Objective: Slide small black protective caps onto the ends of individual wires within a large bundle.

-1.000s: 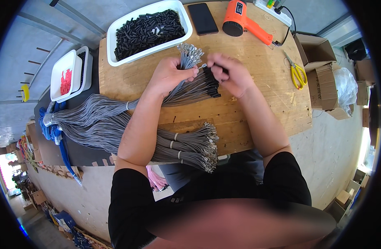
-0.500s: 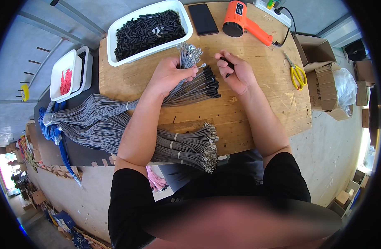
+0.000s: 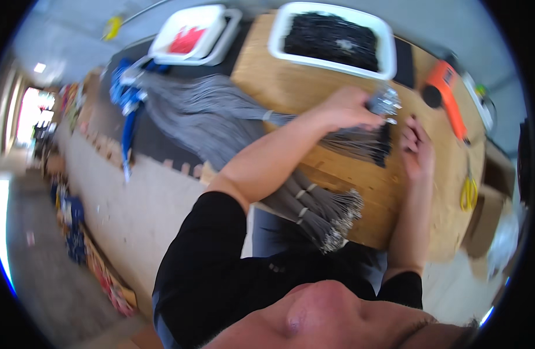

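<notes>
My left hand (image 3: 356, 109) is closed around a bundle of grey cables (image 3: 221, 96), with the bundle's silver connector ends (image 3: 385, 102) sticking out past the fingers. Just below it, more cable ends capped with black sleeves (image 3: 385, 146) lie fanned on the table. My right hand (image 3: 417, 148) is to the right of these ends, fingers curled, with a dark piece that looks like a black sleeve between them; motion blurs it. Closer to my body, tied grey cable bundles (image 3: 305, 200) end in silver connectors at the table's near edge.
A white tub (image 3: 331, 65) of black sleeves stands at the back, beside a dark phone (image 3: 405, 61). An orange heat gun (image 3: 445, 87) and yellow-handled scissors (image 3: 469, 193) lie to the right. A white tray (image 3: 157, 49) of red pieces is far left, near a blue wrap (image 3: 128, 104).
The view has swung left, so the table appears shifted right and is blurred. My left hand still grips the cable bundle; my right hand stays beside the ends.
</notes>
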A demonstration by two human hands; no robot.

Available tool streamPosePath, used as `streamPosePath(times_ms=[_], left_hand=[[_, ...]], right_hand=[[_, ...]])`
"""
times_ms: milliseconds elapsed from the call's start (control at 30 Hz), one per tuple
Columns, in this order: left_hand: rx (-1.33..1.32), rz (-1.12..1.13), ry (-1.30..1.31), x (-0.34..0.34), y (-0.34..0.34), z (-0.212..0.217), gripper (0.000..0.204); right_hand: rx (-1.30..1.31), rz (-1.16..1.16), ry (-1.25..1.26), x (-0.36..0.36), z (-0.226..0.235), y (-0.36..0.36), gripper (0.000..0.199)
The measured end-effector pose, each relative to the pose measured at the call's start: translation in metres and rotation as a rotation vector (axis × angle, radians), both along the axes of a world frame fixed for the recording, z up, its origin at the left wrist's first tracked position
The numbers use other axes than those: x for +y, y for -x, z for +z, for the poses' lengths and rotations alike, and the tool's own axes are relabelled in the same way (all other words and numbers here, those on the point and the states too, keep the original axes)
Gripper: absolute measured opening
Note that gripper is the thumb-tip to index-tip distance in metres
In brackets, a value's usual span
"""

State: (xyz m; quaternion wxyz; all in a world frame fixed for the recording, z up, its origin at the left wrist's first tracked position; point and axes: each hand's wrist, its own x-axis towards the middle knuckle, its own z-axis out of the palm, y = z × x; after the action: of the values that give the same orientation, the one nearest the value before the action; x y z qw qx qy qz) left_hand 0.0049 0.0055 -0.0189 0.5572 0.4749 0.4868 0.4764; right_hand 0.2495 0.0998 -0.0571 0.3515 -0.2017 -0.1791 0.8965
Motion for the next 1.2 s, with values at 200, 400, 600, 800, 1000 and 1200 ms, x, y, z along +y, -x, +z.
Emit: streamPosePath(times_ms=[200,400,600,800,1000,1200], left_hand=[[0.034,0.061,0.03,-0.011,0.0,0.023,0.015],[0.094,0.036,0.052,0.003,-0.006,0.009,0.02],[-0.046,0.021,0.083,-0.004,0.012,0.0,0.022],[-0.008,0.057,0.062,-0.002,0.001,0.01,0.02],[0.019,0.065,0.053,-0.004,-0.001,0.016,0.021],[0.068,0.049,0.064,-0.004,0.0,0.017,0.019]], right_hand=[[-0.201,-0.004,-0.235,-0.009,0.009,0.008,0.023],[-0.52,-0.068,-0.518,-0.026,0.021,0.008,0.023],[-0.481,-0.119,-0.523,-0.033,0.024,0.035,0.018],[-0.473,-0.142,-0.497,-0.036,0.035,0.026,0.017],[-0.47,-0.121,-0.48,-0.04,0.042,0.028,0.017],[-0.46,-0.149,-0.489,-0.04,0.039,0.03,0.016]])
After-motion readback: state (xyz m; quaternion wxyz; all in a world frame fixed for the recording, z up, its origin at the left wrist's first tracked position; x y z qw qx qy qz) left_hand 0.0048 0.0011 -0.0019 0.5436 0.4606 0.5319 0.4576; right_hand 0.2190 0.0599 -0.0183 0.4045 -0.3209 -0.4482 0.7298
